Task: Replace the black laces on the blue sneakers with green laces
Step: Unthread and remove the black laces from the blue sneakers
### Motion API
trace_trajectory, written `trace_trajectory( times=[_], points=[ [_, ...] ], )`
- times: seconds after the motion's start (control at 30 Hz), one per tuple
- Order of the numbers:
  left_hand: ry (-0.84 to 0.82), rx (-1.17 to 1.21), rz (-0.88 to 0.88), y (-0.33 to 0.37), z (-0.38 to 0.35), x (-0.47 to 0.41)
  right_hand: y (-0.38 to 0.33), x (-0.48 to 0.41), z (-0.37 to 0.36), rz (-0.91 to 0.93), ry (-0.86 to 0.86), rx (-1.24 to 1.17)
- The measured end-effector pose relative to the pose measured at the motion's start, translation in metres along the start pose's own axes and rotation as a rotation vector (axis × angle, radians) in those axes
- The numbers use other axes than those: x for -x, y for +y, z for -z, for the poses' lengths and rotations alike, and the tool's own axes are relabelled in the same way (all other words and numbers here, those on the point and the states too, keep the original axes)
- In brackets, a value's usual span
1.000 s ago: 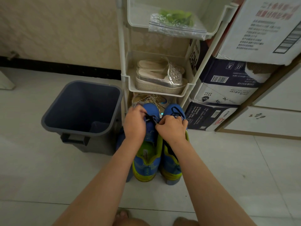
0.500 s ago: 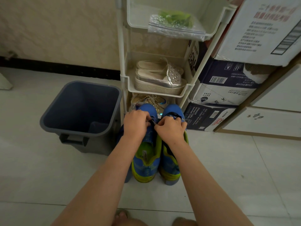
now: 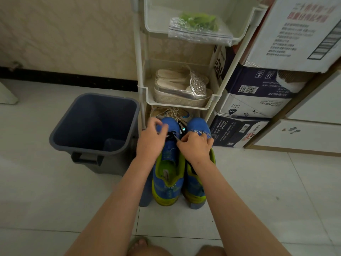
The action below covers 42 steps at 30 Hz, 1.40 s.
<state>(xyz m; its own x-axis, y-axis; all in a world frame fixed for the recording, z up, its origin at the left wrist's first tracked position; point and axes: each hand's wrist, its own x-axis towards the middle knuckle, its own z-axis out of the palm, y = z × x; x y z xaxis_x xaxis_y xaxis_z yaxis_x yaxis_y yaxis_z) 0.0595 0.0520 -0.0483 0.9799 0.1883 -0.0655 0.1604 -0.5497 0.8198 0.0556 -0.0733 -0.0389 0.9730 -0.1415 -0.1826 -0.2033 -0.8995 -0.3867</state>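
Bin (image 3: 94, 124): open beside the shoes, probably for the old laces
Left hand (image 3: 151, 139): fingertips curled, pinching the black lace (image 3: 172, 135)
Blue sneakers (image 3: 168, 174): paired on the floor, toes towards the rack
Right hand (image 3: 195, 147): curled, pinching the same lace to loosen it
Green laces (image 3: 199, 20): bagged on the top shelf, untouched

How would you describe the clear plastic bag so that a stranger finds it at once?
Look at the white rack beside the dark bin. In its top tray lies the clear bag. Only it holds something green; the lower trays hold shoes.
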Motion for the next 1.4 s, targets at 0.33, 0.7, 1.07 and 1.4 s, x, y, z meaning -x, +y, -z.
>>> trace_trajectory(
  times=[0.33, 0.7, 1.07, 1.4],
  points=[
    [0.143, 0.468, 0.04, -0.006, -0.001, -0.005, 0.0, 0.0, -0.001, -0.01, -0.01, -0.007],
    [-0.061, -0.153, -0.092, -0.014, 0.006, 0.004, 0.0, 0.0, -0.003, -0.009, -0.004, 0.012],
    [0.294, 0.402, 0.224, -0.006, 0.011, -0.001, 0.0, 0.0, -0.005, -0.015, 0.002, 0.01],
    [0.171, -0.33, 0.065, -0.001, 0.017, 0.012, -0.007, 0.001, -0.007, 0.204, 0.14, 0.028]
  ],
)
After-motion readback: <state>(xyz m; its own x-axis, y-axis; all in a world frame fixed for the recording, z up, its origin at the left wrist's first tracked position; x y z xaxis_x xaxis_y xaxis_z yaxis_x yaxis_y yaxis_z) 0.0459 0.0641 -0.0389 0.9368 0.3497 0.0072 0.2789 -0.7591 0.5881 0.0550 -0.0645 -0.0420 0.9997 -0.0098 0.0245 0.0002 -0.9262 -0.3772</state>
